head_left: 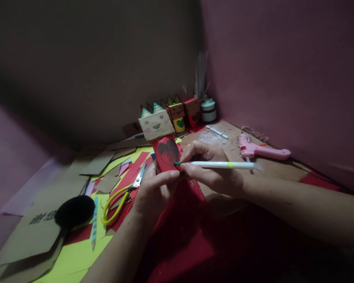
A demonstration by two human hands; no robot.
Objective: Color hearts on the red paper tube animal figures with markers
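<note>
My left hand (159, 182) is wrapped round the lower part of a paper animal figure (157, 125) and holds it upright. The figure has a pale box head with drawn eyes, nose and pink cheeks, teal ears and a red body. A dark heart (168, 152) is on the body's front. In my right hand (209, 167) is a white marker (221, 165) with a yellow band, its green tip at the heart's lower right edge. Yellow-handled scissors (122, 196) lie beside my left wrist.
Similar figures (177, 112) stand at the back near a lidded jar (209, 110). A pink glue gun (261, 150) and a white pen (216, 132) lie right. Coloured paper and cardboard (32, 239), a black fuzzy disc (75, 211) and a pencil (94, 224) lie left.
</note>
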